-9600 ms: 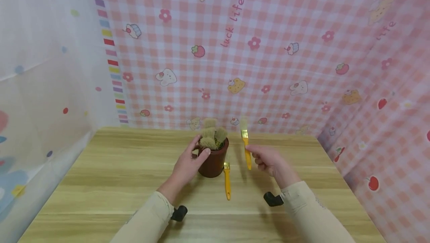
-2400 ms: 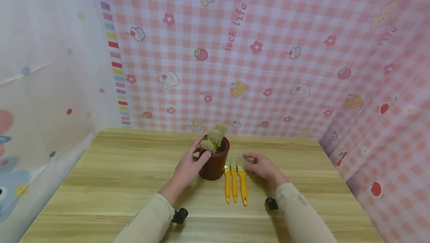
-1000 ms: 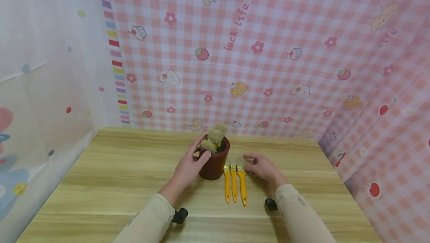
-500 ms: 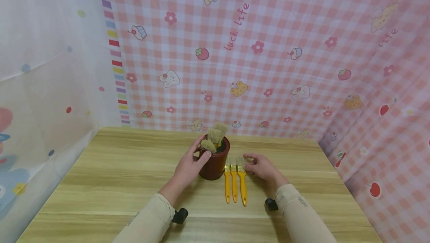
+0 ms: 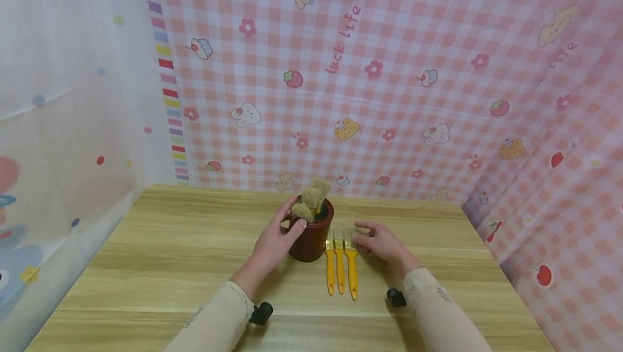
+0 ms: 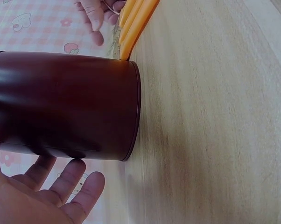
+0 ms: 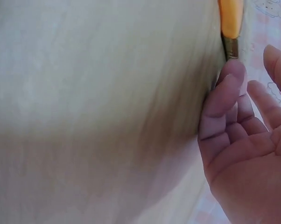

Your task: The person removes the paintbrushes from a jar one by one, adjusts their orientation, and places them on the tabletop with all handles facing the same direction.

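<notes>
A dark brown, round brush pot (image 5: 309, 241) stands on the wooden table. My left hand (image 5: 273, 237) holds it at the rim from the left, thumb in front and fingers behind. Tan bristles of several brushes (image 5: 311, 198) stick up out of the pot. Just right of it lie three yellow-handled paintbrushes (image 5: 339, 268) side by side, bristles pointing away from me. My right hand (image 5: 383, 243) is at the bristles of the rightmost one, fingers loosely bent and gripping nothing. In the right wrist view, a fingertip overlaps that brush's metal band (image 7: 231, 48).
The wooden table (image 5: 194, 265) backs onto a pink checked cloth (image 5: 311, 103). White cloth (image 5: 73, 98) hangs at the left, and more pink cloth (image 5: 550, 222) at the right. Dark wrist-worn devices (image 5: 261, 314) jut out by both sleeves.
Earlier my right hand held a brush upright and one brush lay on the table; three lie there now and fewer stand in the pot. Lately my right hand has shifted only slightly right.
</notes>
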Motion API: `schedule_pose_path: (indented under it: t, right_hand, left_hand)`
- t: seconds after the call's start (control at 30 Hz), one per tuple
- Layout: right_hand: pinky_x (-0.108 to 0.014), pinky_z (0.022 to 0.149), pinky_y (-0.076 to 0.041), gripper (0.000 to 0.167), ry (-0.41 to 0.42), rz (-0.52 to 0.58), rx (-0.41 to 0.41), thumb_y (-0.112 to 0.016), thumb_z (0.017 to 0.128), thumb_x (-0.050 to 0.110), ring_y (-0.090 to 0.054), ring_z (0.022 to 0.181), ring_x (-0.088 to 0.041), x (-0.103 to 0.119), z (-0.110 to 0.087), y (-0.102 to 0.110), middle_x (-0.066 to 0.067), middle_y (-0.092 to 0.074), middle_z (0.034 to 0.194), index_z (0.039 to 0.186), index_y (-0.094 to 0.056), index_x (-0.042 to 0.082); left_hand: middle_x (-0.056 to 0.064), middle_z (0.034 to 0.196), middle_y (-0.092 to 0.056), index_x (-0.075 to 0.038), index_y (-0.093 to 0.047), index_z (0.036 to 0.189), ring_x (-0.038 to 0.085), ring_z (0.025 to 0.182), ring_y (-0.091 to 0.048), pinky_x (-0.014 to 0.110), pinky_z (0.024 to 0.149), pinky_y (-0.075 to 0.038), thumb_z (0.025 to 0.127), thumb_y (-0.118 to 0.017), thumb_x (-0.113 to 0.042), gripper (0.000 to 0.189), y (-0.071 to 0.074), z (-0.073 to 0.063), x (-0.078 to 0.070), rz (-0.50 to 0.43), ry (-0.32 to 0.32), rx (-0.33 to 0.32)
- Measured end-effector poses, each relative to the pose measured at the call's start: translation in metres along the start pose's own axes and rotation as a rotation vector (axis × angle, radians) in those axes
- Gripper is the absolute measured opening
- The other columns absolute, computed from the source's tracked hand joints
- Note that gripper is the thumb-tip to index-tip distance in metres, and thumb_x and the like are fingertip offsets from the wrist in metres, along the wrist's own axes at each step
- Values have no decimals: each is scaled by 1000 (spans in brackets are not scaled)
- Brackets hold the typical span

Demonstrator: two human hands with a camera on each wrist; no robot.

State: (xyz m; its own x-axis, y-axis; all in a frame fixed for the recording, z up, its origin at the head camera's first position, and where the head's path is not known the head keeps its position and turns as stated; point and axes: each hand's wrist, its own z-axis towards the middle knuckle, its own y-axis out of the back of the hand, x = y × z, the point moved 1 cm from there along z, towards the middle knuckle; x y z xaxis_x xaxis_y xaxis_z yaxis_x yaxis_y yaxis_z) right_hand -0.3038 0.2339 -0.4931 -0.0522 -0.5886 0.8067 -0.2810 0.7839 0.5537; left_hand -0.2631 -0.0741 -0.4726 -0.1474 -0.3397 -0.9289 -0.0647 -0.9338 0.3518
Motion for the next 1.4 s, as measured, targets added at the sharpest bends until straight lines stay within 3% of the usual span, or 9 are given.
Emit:
schedule_pose_path:
  t: [0.23,0.47,0.77,1.0,1.23,1.4]
  right_hand:
    - [-38,79,-59,55,33,-9,-37,-64,109,29,-68,89,-27,15,-9,9,-17,-72,111,158,-51,10]
    - [-49,88,-59,52,134,9,-98,-65,109,35,-69,102,-33,43,-11,15,-23,-70,124,156,-56,15]
    - [-35,85,-57,54,260,82,-195,-68,106,43,-70,104,-29,86,-22,24,-15,-71,129,154,-58,21]
    - [-37,88,-58,51,345,89,-160,-72,104,36,-71,103,-25,111,-32,12,-12,-72,125,152,-60,20]
    - [-28,80,-57,54,450,21,-142,-76,102,27,-70,96,-20,120,-33,-2,-11,-76,120,151,-61,13]
    - [-27,81,-57,57,451,6,-139,-78,100,25,-72,98,-21,122,-33,-8,-14,-77,123,152,-60,10]
  left_hand:
    - [9,157,-57,-53,-34,163,32,119,-71,53,102,-58,105,-61,-58,64,0,-1,1,0,2,-2]
    - [9,157,-57,-52,-34,163,32,120,-71,53,102,-58,105,-60,-58,64,0,-1,1,1,3,2]
    - [9,158,-55,-47,-33,166,33,121,-71,54,103,-58,105,-59,-59,67,0,0,1,9,-1,3]
    - [9,159,-55,-54,-32,163,33,121,-71,53,103,-58,105,-59,-59,64,0,0,2,11,-4,3]
    - [9,157,-57,-49,-33,165,33,120,-71,52,102,-59,105,-59,-59,66,-2,1,3,-5,-9,0]
    - [9,157,-58,-50,-33,164,33,120,-72,52,101,-59,105,-59,-60,66,-2,2,4,-2,-1,-2]
